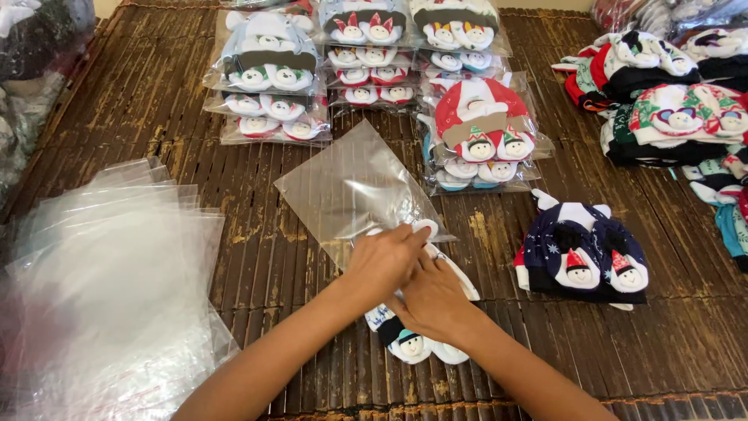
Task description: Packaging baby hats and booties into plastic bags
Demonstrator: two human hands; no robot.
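A dark slatted bamboo mat [156,101] is covering the whole work surface, and everything is lying on it. At its left edge a big loose stack of empty clear bags [109,288] is spreading out, while rows of already bagged sock sets [269,78] are filling the far side, and unbagged piles of patterned socks [670,93] are sitting at the far right. A navy sock set [580,261] with little snowman faces is resting just right of the hands. In the middle, one clear plastic bag [351,187] is lying tilted, its open end pointing toward the person. The left hand [383,261] is pinching that open edge, fingers closed together on the plastic. The right hand [432,300] is lying on a white sock set [413,343], gripping it closed, with the set's far end touching the bag's mouth.
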